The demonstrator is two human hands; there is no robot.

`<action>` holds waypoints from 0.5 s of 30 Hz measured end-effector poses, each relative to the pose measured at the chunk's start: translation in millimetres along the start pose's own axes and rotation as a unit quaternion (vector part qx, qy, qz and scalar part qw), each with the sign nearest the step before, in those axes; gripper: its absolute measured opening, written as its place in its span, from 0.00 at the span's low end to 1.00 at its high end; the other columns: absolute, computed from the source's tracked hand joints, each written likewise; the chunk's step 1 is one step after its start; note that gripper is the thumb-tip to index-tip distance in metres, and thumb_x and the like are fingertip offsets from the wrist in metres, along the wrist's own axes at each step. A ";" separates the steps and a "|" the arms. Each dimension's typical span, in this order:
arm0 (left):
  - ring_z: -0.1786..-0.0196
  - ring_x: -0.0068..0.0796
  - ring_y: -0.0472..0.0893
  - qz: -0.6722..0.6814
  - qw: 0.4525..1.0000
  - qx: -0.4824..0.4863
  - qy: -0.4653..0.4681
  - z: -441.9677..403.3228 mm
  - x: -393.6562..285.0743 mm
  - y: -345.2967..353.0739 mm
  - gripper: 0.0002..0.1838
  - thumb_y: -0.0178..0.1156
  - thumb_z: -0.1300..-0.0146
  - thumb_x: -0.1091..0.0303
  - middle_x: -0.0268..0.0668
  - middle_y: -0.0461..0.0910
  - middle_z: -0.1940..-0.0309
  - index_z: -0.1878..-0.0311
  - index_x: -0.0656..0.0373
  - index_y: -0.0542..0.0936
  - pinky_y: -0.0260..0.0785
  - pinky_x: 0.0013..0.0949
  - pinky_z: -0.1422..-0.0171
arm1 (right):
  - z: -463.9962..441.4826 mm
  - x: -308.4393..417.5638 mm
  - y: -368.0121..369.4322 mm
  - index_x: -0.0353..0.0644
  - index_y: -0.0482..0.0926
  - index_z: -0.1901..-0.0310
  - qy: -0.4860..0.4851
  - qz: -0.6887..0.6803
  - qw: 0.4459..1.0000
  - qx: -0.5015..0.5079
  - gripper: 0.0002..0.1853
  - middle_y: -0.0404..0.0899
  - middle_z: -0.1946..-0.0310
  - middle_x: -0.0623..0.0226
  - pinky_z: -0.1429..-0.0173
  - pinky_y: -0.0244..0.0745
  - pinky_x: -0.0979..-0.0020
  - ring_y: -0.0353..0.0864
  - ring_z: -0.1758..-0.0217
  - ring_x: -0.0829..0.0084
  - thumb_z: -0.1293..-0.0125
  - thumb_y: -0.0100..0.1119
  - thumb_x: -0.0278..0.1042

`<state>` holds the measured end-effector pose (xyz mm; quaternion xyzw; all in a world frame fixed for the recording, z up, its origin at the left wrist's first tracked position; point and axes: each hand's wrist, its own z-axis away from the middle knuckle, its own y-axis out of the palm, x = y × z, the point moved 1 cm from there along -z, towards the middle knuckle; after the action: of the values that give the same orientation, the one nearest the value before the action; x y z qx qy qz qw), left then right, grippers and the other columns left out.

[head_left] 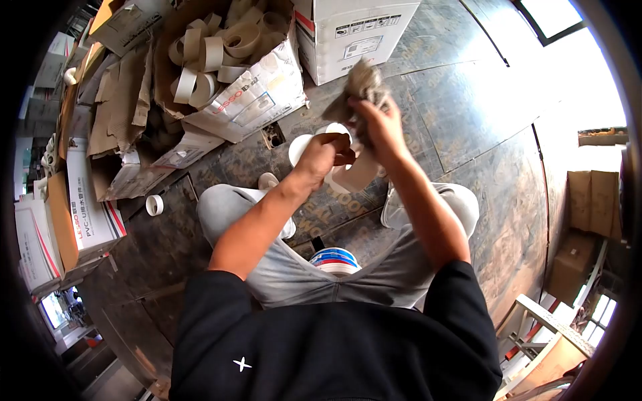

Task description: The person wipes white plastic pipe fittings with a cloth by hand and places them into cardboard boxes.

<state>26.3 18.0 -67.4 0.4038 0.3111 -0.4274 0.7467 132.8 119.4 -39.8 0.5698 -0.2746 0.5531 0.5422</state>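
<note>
Two bare forearms (264, 217) are extending from a black short-sleeved shirt (334, 351), which is filling the nearest part of the scene as I am looking on. Grey trousers (281, 275) are spreading wide, framing a white container (336, 259) with blue and red bands. Light-coloured shoes (287, 228) are resting on the dark, scuffed floor (488, 154), and a single white ring (154, 205) is lying well off to the left. Ahead of the shoes, a cream ring-shaped fitting (359, 174) is showing between the two hands. The left hand (315, 162) is curling its fingers near the fitting's rim; whether they are gripping it, I am not able to tell. The right hand (382, 127) is gripping a crumpled grey-brown cloth (366, 81), its fingers closing round the bundle. Beside the left hand, white rings (298, 150) are appearing, partly hidden. Farther off, an open carton (251, 110) printed LESSO is holding heaped cream rings (242, 40), while a white carton (361, 33) is standing just beside it.
</note>
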 end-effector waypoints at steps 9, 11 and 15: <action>0.63 0.27 0.76 0.153 0.986 -0.040 -0.057 -12.7 -8.6 -31.7 0.12 0.57 0.30 0.55 0.32 0.77 0.68 0.66 0.51 0.75 0.69 0.30 0.57 | 0.5 18.7 -22.6 0.38 0.78 0.50 0.103 0.084 0.991 0.030 0.17 0.84 0.64 0.69 0.59 0.78 0.75 0.83 0.64 0.78 0.39 0.70 0.32; 0.69 0.25 0.75 0.166 0.984 -0.043 -0.041 -0.6 -22.5 -25.9 0.13 0.57 0.31 0.55 0.31 0.75 0.73 0.69 0.50 0.73 0.68 0.31 0.66 | 3.7 12.5 -24.9 0.38 0.77 0.48 0.104 0.089 0.990 0.038 0.24 0.84 0.62 0.67 0.58 0.78 0.74 0.83 0.63 0.77 0.43 0.76 0.35; 0.69 0.25 0.74 0.232 0.972 -0.026 -0.009 -8.2 -20.6 -32.2 0.12 0.57 0.32 0.56 0.29 0.73 0.74 0.68 0.50 0.73 0.68 0.31 0.65 | 18.3 -2.9 -15.2 0.38 0.65 0.35 0.054 0.051 0.992 0.100 0.48 0.79 0.46 0.58 0.42 0.78 0.67 0.81 0.46 0.68 0.53 0.85 0.42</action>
<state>-12.3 23.2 -65.6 0.4414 0.2130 -0.2379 0.8386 152.1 105.7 -43.6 0.5754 -0.2173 0.6348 0.4676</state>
